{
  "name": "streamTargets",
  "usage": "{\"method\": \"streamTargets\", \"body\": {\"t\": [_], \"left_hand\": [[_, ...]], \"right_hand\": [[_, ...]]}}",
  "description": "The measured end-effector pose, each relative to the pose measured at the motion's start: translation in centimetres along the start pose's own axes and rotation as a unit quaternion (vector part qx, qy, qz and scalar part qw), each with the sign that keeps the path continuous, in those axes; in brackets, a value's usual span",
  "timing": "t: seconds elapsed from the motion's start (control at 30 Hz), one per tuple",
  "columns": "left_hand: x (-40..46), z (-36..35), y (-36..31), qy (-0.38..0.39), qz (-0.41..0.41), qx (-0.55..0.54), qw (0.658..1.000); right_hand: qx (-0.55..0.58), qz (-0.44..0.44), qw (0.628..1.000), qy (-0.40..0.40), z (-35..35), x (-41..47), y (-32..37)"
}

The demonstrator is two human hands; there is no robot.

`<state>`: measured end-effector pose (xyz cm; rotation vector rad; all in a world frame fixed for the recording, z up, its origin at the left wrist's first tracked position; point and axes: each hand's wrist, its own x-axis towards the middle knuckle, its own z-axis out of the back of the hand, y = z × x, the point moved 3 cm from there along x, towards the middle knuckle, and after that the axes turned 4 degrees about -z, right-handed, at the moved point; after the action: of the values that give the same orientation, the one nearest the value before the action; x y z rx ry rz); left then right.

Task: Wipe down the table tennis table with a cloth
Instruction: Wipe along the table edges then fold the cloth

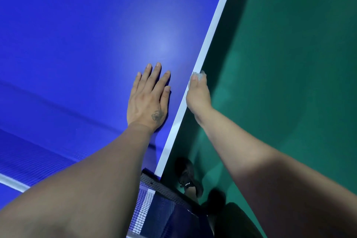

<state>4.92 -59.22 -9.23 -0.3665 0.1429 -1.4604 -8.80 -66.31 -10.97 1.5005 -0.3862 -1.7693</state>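
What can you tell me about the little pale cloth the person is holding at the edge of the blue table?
Only a small part of the pale grey-white cloth shows: a crumpled, slightly fuzzy wad peeking out above the curled fingers of the right hand, which grips it. It looks like soft fabric; its full size and shape are hidden. It sits against the white edge stripe of the blue table tennis table, at the side edge, with the green floor beyond. The left hand does not touch it.

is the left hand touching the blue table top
Touching. The head view shows the left hand lying flat, fingers straight, palm down on the blue table top, with no gap under it.
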Motion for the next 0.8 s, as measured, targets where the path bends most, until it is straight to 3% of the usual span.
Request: {"method": "streamTargets", "body": {"t": [0.37, 0.57, 0.8], "left_hand": [[0.1, 0.0, -0.1, 0.000, 0.006, 0.002, 1.000], [0.1, 0.1, -0.5, 0.005, 0.018, 0.008, 1.000], [1.0, 0.4, -1.4, -0.026, 0.031, 0.028, 0.999]], "right_hand": [[-0.011, 0.002, 0.998, 0.061, -2.8, -8.3, -7.8], [-0.012, -0.047, 0.999, 0.025, -1.0, -0.9, -2.2], [-0.016, -0.029, 0.999, 0.039, 3.8, 7.3, 6.3]]}}
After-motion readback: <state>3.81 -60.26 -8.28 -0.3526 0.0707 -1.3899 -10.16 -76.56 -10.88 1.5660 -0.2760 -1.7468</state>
